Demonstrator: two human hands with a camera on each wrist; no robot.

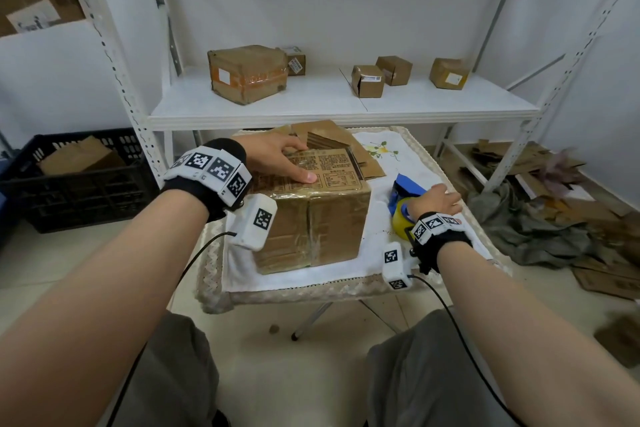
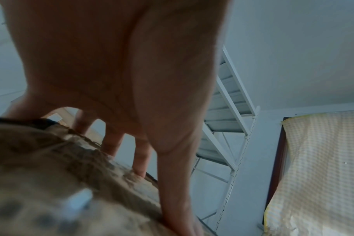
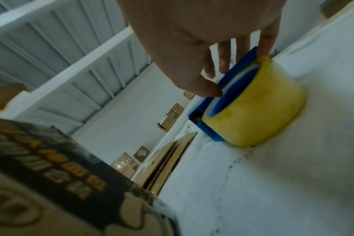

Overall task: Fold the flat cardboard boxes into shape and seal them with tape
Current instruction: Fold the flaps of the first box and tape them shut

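Grip, left hand (image 1: 277, 158): lies on top of the cardboard box (image 1: 311, 215); fingers reach its far edge and the thumb lies straight along the printed top, pressing the flaps down. Nothing is clasped.
Grip, right hand (image 1: 437, 200): fingers spread and relaxed, resting on the blue tape dispenser (image 3: 228, 89); not yet closed around it.
Box position: stands upright on the white cloth (image 1: 346, 267) of the small table (image 1: 277, 295), left of the dispenser and apart from it.
Tape: yellow roll (image 3: 255, 105) sits in the dispenser, resting on the cloth.
Step in hand: judged to be picking up the dispenser to seal the top seam.
Method: keep the left palm pressing so the flaps stay flush; take a full grip on the dispenser before lifting; start the strip on a side face and run it along the seam.
Surroundings: flat cardboard pieces (image 1: 332, 139) lie behind the box; taped parcels (image 1: 247, 73) stand on the white shelf (image 1: 311, 104); a black crate (image 1: 76, 180) sits to the left; cardboard scraps (image 1: 554, 191) cover the floor at right.
Obstruction: the left thumb lies on the top where tape may run.
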